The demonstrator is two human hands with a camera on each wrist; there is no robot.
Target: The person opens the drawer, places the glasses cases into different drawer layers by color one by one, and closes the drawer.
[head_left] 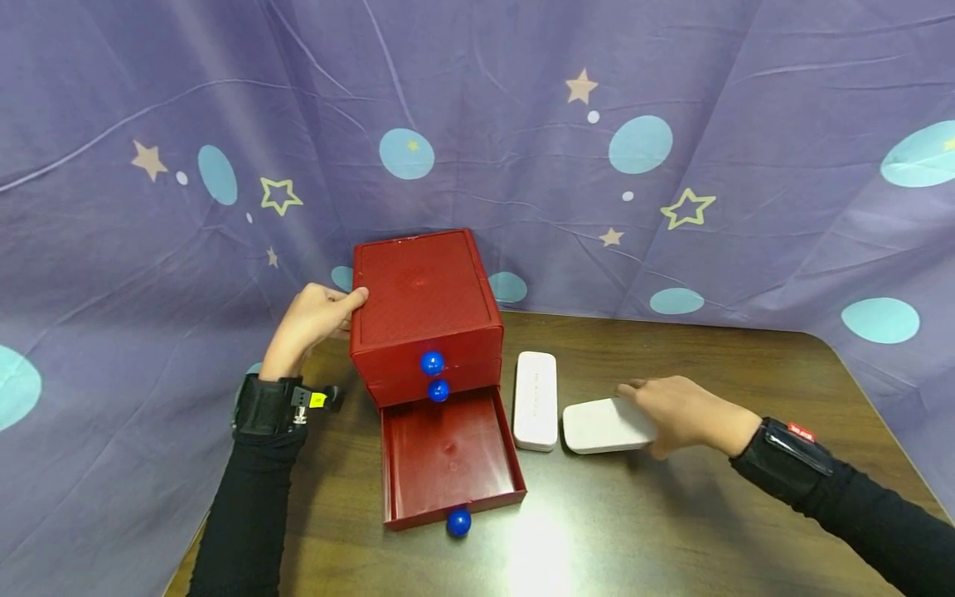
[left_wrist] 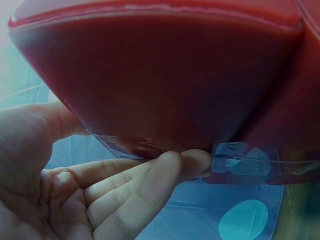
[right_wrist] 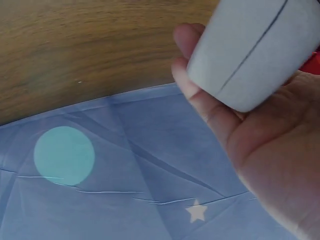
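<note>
A red chest of drawers [head_left: 418, 290] stands on the table with blue ball knobs. Its bottom drawer [head_left: 451, 452] is pulled out and holds nothing; the two above are closed. My left hand [head_left: 317, 319] holds the chest at its left rear, thumb on the top edge; the left wrist view shows the fingers [left_wrist: 135, 195] along its wall. My right hand [head_left: 679, 410] grips the right end of a white rounded case [head_left: 604, 427], which has a dark seam in the right wrist view. Whether that case touches the table I cannot tell.
A second white case [head_left: 535, 398] with faint lettering lies between the chest and the held case. The wooden table [head_left: 776, 381] ends against a purple curtain [head_left: 522, 166] with stars and dots. Its right edge slants toward the lower right.
</note>
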